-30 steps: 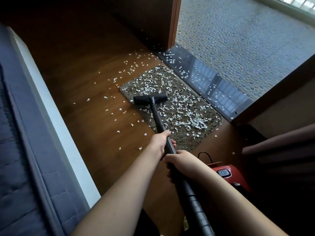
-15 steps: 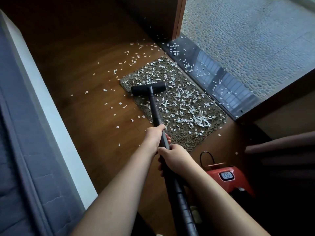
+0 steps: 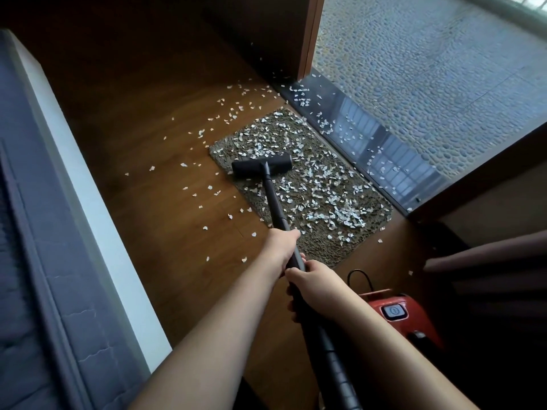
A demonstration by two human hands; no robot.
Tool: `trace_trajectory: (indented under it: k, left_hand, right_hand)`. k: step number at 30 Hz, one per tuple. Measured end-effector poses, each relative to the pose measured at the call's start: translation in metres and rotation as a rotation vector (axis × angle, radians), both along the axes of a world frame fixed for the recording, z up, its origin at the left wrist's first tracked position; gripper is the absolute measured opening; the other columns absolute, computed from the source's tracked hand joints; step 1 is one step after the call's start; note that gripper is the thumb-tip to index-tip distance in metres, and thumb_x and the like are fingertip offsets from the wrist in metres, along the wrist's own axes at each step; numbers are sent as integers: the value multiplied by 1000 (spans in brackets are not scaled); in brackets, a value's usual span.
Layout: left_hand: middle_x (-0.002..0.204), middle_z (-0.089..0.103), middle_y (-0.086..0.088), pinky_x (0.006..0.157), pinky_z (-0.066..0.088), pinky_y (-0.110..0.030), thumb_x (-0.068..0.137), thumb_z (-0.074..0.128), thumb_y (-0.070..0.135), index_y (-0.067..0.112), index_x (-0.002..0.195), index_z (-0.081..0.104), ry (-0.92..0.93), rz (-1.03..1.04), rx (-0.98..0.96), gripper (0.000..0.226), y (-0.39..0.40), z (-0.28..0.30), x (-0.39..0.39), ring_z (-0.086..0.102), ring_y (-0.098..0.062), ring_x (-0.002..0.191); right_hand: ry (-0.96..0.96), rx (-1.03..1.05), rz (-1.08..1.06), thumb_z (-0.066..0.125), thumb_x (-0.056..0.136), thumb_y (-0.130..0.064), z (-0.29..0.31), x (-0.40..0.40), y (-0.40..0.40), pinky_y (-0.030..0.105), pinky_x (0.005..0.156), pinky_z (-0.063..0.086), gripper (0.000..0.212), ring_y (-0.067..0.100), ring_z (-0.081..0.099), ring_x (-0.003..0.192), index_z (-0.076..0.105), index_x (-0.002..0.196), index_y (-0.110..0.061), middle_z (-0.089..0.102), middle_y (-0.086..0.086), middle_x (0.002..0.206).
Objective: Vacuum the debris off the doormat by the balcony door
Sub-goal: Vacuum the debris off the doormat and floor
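Note:
A grey-brown doormat (image 3: 322,250) lies on the wooden floor beside the balcony door sill, strewn with white paper scraps (image 3: 340,214). The black vacuum head (image 3: 262,168) rests on the mat's left part, near its left edge. Its black tube (image 3: 273,202) runs back toward me. My left hand (image 3: 281,247) grips the tube higher up, and my right hand (image 3: 313,281) grips it just behind, where the ribbed hose (image 3: 334,368) begins.
The red vacuum body (image 3: 405,315) with its cable sits on the floor at the right. A grey mattress on a white base (image 3: 88,232) runs along the left. The dark glossy sill (image 3: 384,146) and wooden floor (image 3: 183,161) carry loose scraps. A dark curtain (image 3: 488,276) hangs at right.
The vacuum head has slid forward and rightward, from the mat's near-left edge farther onto the mat. Both hands moved forward with the tube. The view shifted slightly.

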State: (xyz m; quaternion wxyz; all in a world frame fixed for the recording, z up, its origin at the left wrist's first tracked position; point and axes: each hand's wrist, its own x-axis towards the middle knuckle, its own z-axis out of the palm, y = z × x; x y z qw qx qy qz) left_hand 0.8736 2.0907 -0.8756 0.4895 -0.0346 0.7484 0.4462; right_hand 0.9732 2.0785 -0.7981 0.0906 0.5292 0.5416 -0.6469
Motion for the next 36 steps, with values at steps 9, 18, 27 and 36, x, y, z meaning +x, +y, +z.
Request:
trace_trajectory:
  k: [9, 18, 27, 36]
  left_hand:
    - [106, 68, -19, 73, 61, -44, 85, 59, 24, -1, 117, 54, 91, -151, -96, 41, -5, 10, 47, 71, -33, 83]
    - [105, 66, -22, 74, 61, -52, 78, 57, 25, 1, 116, 50, 33, -162, -97, 46, -7, 13, 76, 71, -39, 85]
    - [82, 60, -17, 74, 60, -54, 80, 62, 20, 10, 87, 49, 67, -108, 19, 18, 10, 1, 51, 71, -40, 82]
    - [71, 55, -14, 44, 49, -29, 88, 61, 9, 0, 105, 50, 74, -55, 26, 22, 34, -13, 12, 56, -25, 46]
  right_hand:
    - [-123, 87, 173, 48, 94, -14, 33, 46, -3, 21, 35, 43, 12, 12, 55, 34, 47, 84, -8, 58, 12, 76]
    - [-167, 154, 277, 49, 94, -16, 44, 73, -3, 13, 34, 37, 10, 2, 51, 31, 52, 90, -8, 60, 4, 71]
    - [-100, 178, 149, 52, 91, -21, 21, 54, 9, 29, 43, 52, 10, 21, 63, 47, 53, 88, -12, 63, 10, 78]
    - [-13, 163, 23, 55, 85, -19, -3, 18, 27, 41, 54, 57, 10, 27, 62, 54, 56, 77, -13, 61, 10, 73]
